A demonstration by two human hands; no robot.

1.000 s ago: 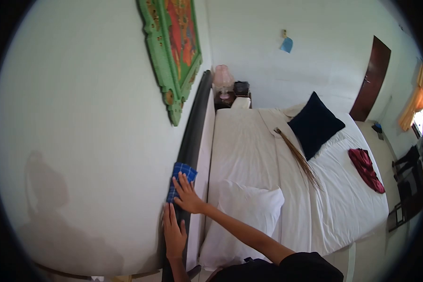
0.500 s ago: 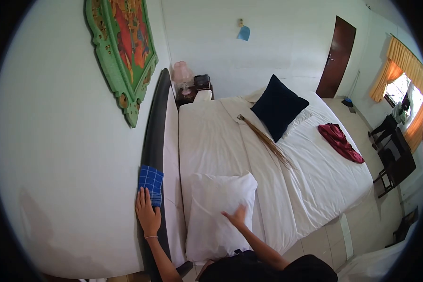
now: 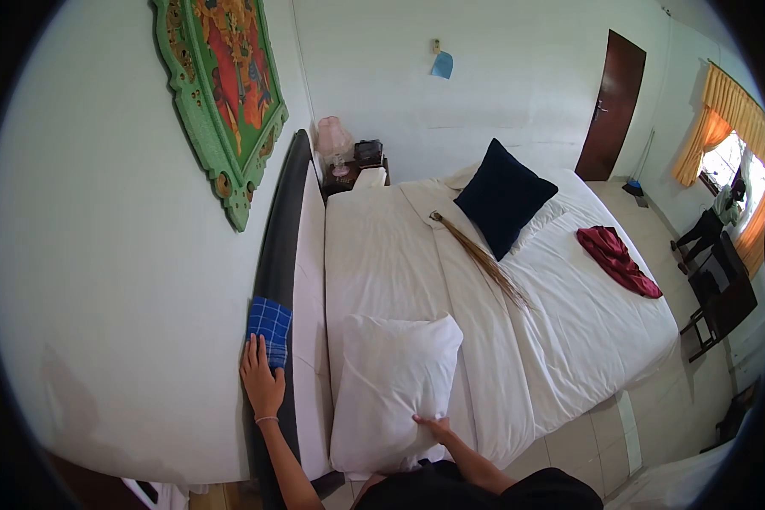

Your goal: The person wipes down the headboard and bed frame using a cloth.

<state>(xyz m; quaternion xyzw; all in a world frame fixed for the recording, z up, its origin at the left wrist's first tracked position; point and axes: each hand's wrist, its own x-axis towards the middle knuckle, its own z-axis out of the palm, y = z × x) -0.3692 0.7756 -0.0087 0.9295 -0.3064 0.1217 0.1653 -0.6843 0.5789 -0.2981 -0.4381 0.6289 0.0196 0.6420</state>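
Note:
My left hand (image 3: 263, 378) lies with its fingers spread on the near end of a blue checked cloth (image 3: 270, 327), which rests on the dark top edge of the headboard (image 3: 282, 234). At the right side of a white pillow (image 3: 391, 374), my right hand (image 3: 436, 427) touches the pillow near its lower corner; its thumb points left and the other fingers are partly hidden. The pillow sits on the white-sheeted bed (image 3: 493, 357) beside the headboard.
On the bed are a stick broom (image 3: 483, 259), a navy cushion (image 3: 503, 200) and a red cloth (image 3: 616, 259). A pink lamp (image 3: 335, 140) stands in the far corner. A green-framed picture (image 3: 229, 93) hangs left. Another person (image 3: 716, 221) stands by the window, near a dark chair (image 3: 718, 302).
My right hand has left the blue cloth and moved right and down to the pillow's side. My left hand has come onto the cloth's near end. The view has shifted left-to-right.

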